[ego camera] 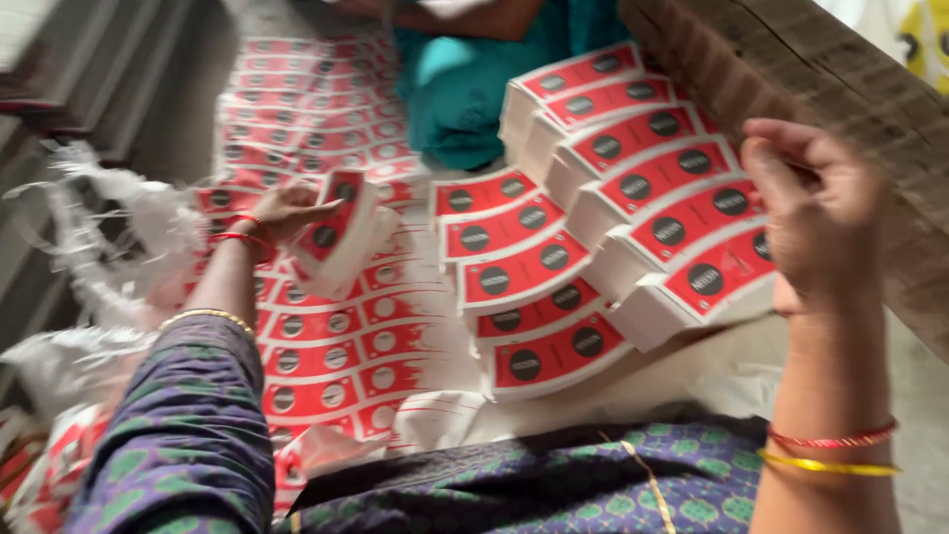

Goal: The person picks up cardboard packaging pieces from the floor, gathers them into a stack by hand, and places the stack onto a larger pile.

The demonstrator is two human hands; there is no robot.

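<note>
The left hand [287,213] gripped a stack of red-and-white printed card labels [336,237], squaring them; the right hand [816,213] hung raised, fingers curled, apparently empty.

Upper right: a rough brown wooden beam [811,69] slanted across the corner.
Upper left: pale grey corrugated panels [89,69] stood in dim light.
Left edge: torn white plastic sacking [109,227] lay crumpled.
Top centre: teal cloth [465,89] sat bunched.
</note>
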